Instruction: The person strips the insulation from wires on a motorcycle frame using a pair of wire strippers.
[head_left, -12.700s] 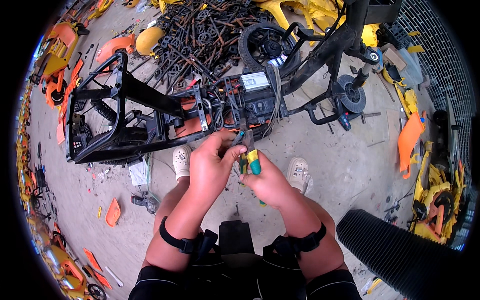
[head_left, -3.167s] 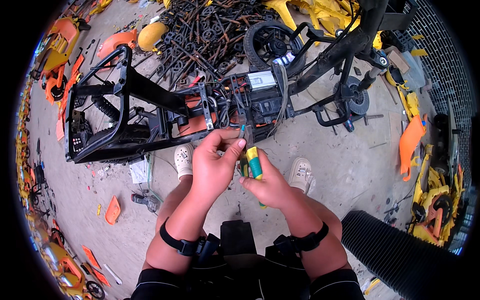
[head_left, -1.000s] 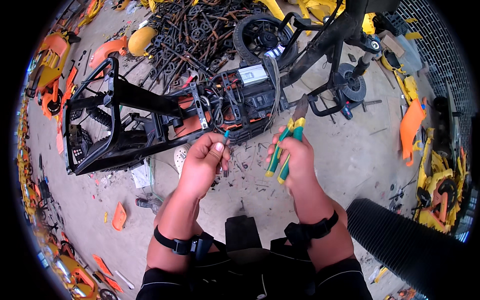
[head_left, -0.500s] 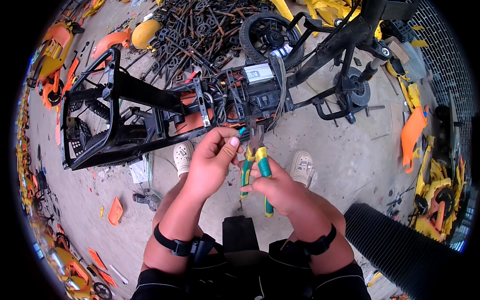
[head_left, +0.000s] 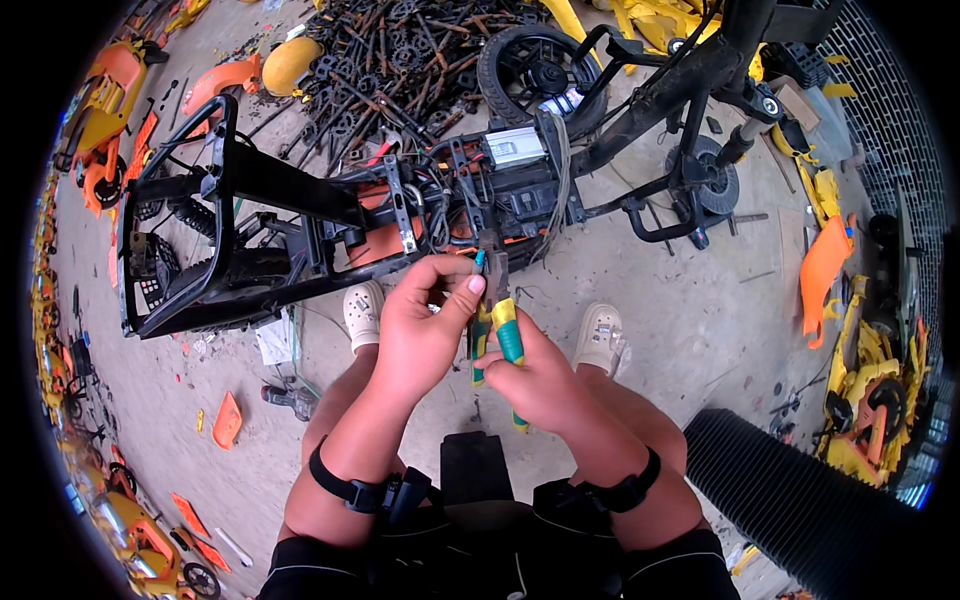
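Between the thumb and fingers of my left hand [head_left: 425, 325], a small teal-blue piece [head_left: 480, 261] is pinched, its tip showing above the thumb. What kind of piece it is cannot be made out. My right hand [head_left: 545, 385] is wrapped round combination pliers [head_left: 508, 335] with green and yellow handles. The metal jaws point up and lie right beside the teal piece; whether they touch it I cannot tell. Just beyond both hands lies a black vehicle frame [head_left: 300, 195] with exposed cables and a silver box [head_left: 516, 147] on it.
A heap of rusty metal parts [head_left: 390, 75] and a black wheel [head_left: 540, 75] lie behind the frame. A ribbed black object [head_left: 770, 480] is at lower right. An orange piece [head_left: 228, 420] and a power tool [head_left: 288, 400] lie on the floor at left.
The pliers have shifted left and turned, bringing their jaws closer to the teal piece. The teal piece now stands more upright in my left fingers.
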